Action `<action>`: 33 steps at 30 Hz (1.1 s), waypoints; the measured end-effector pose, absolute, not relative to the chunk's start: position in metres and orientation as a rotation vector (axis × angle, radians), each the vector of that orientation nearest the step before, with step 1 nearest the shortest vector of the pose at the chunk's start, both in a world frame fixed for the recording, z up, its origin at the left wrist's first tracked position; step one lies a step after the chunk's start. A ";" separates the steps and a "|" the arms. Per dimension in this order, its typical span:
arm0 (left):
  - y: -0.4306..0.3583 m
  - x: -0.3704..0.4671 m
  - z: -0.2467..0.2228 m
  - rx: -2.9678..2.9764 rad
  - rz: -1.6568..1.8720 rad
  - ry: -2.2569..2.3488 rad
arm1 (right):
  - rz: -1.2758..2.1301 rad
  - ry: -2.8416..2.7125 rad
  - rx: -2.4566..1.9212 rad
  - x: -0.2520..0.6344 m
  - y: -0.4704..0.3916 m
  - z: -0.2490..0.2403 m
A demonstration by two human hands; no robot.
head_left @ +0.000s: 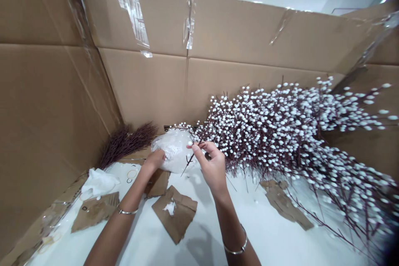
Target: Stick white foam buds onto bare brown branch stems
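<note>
My right hand (pixel 213 166) pinches a thin dark-brown artificial twig (pixel 188 160) between thumb and fingers. A white berry (pixel 190 144) shows at the fingertips, by the twig. To its left, my left hand (pixel 156 158) is at the near side of a clear plastic bag (pixel 174 139) of small white berries. Its fingers are curled together, and their tips are partly hidden against the bag, so what they hold cannot be made out. Just right of my right hand lies a large heap of berry branches (pixel 264 124), brown stems tipped with white berries.
Bare brown twigs (pixel 127 143) lie in a bundle at the left back. Torn cardboard pieces (pixel 179 218) and a crumpled white sheet (pixel 99 181) rest on the white table surface (pixel 249 228). Tall cardboard walls (pixel 146 83) stand behind and on the left.
</note>
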State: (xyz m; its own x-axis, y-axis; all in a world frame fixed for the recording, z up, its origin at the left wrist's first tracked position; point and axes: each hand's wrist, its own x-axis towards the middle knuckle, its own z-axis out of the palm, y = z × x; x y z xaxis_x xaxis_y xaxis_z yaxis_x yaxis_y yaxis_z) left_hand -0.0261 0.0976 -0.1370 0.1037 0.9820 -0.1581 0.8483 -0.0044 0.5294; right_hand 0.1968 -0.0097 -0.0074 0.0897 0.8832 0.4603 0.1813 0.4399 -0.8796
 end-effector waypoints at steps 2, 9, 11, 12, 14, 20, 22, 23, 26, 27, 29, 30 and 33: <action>0.098 -0.028 -0.142 1.881 0.355 1.765 | 0.710 -1.401 -1.021 0.197 -0.010 -0.007; 0.100 -0.032 -0.121 1.822 0.734 1.639 | 0.986 -1.362 -0.906 0.195 -0.008 -0.006; 0.095 -0.027 -0.102 1.773 0.929 1.575 | 1.063 -1.365 -0.871 0.195 -0.005 -0.008; 0.091 -0.023 -0.091 1.744 1.017 1.530 | 1.106 -1.370 -0.857 0.195 -0.004 -0.010; 0.078 -0.012 -0.069 1.675 1.153 1.423 | 1.199 -1.376 -0.832 0.195 -0.002 -0.013; 0.032 0.024 -0.026 1.183 1.377 0.902 | 1.382 -1.322 -0.784 0.188 -0.003 -0.014; 0.025 0.030 -0.022 1.160 1.358 0.858 | 1.406 -1.292 -0.782 0.186 -0.004 -0.012; 0.024 0.031 -0.021 1.159 1.351 0.844 | 1.413 -1.281 -0.780 0.186 -0.004 -0.011; 0.024 0.033 -0.021 1.167 1.344 0.807 | 1.417 -1.260 -0.774 0.185 -0.004 -0.011; 0.024 0.032 -0.021 1.168 1.346 0.792 | 1.418 -1.254 -0.771 0.185 -0.003 -0.011; 0.024 0.032 -0.021 1.168 1.348 0.770 | 1.425 -1.238 -0.760 0.185 -0.003 -0.013; 0.024 0.032 -0.021 1.173 1.347 0.766 | 1.431 -1.232 -0.754 0.185 -0.003 -0.013; 0.022 0.032 -0.021 1.201 1.342 0.780 | 1.435 -1.230 -0.739 0.185 -0.003 -0.015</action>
State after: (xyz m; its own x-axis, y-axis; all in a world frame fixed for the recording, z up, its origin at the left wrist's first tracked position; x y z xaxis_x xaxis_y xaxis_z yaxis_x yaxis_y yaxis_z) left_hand 0.0315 0.0218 -0.0206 0.1354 0.9681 0.2107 -0.2961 -0.1634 0.9411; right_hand 0.1847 -0.0031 -0.0150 -0.2510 0.9525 0.1723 -0.3159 0.0877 -0.9447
